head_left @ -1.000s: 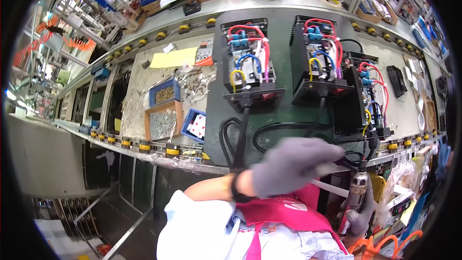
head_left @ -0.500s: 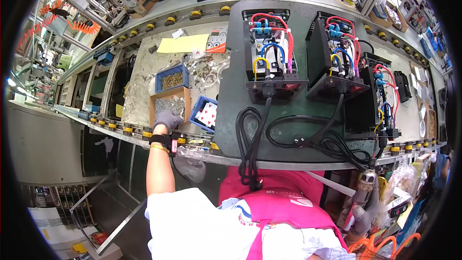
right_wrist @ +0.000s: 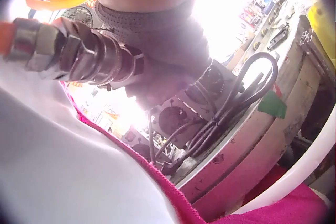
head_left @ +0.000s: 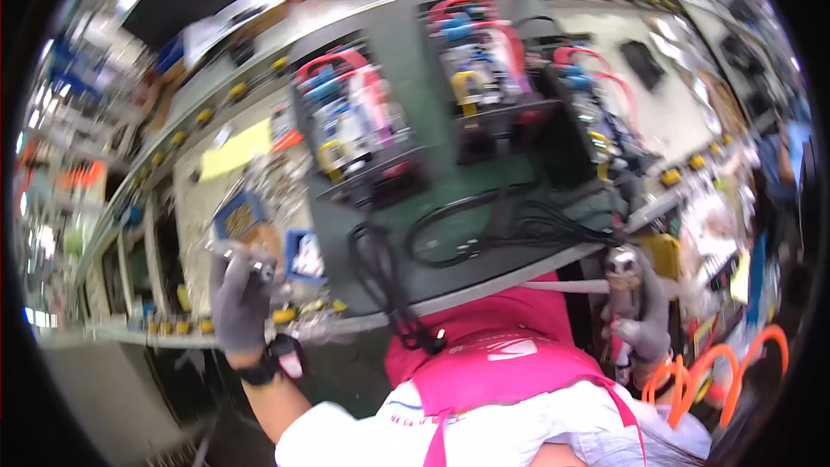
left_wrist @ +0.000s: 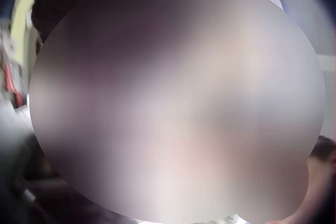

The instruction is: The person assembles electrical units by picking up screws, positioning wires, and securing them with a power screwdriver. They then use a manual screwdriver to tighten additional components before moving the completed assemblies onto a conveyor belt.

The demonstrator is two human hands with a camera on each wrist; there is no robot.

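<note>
My left hand (head_left: 238,307), in a grey glove, is raised in front of the cardboard box of silvery screws (head_left: 270,240), palm partly turned up. Small shiny screws (head_left: 264,271) show at its curled fingertips, blurred by motion. On the right, at the bench edge, my gloved right hand (head_left: 648,324) grips a power screwdriver (head_left: 622,270), bit end pointing toward the bench. The right wrist view shows its metal hose fitting (right_wrist: 79,50) beside the glove. Three open black units with coloured wires stand on the green board (head_left: 393,43); the nearest to my left hand is the leftmost unit (head_left: 354,130).
Black power cables (head_left: 380,277) lie looped on the board, one bundle hanging over the front edge. A blue bin (head_left: 304,259) with white labels and another blue bin (head_left: 232,220) of brass-coloured screws sit left. Orange coiled hose (head_left: 752,355) runs at lower right. The left wrist view is mostly blurred.
My left hand first swung left from over the board to the screw box, then lifted out of it with screws at its fingers. The head view has turned; the right hand keeps its hold.
</note>
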